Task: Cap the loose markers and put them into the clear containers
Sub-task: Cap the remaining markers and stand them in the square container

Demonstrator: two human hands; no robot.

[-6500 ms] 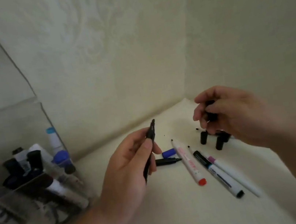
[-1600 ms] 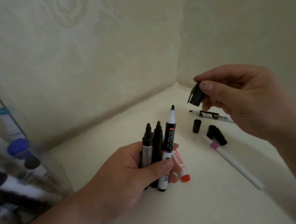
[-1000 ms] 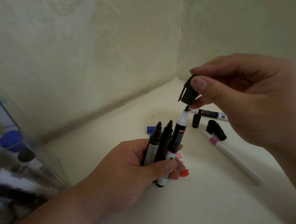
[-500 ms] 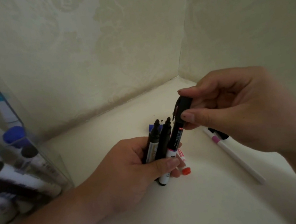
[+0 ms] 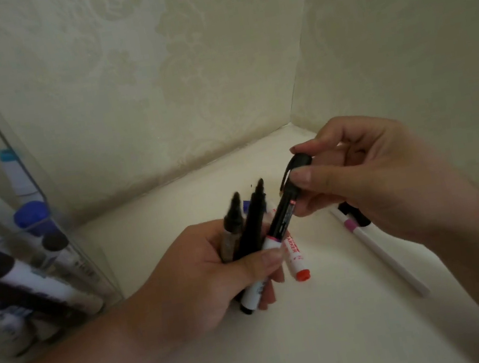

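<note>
My left hand (image 5: 201,267) grips a bundle of three markers upright: two uncapped black ones (image 5: 248,217) and a black-and-white marker (image 5: 281,221). My right hand (image 5: 368,180) pinches a black clip cap (image 5: 296,173) that sits over the tip of that black-and-white marker. A white marker with a red end (image 5: 295,258) lies on the table just behind my left fingers. A thin white pen with a pink band (image 5: 375,246) lies to the right. The clear container (image 5: 54,240) at the left holds several markers.
Loose black caps (image 5: 358,215) lie under my right hand, partly hidden. A blue cap (image 5: 248,204) peeks out behind the held markers. Two cream walls meet in a corner at the back right. The table (image 5: 318,340) is cream.
My right hand brought the black cap down from above onto the tip of the black-and-white marker. My left hand keeps the bundle almost still.
</note>
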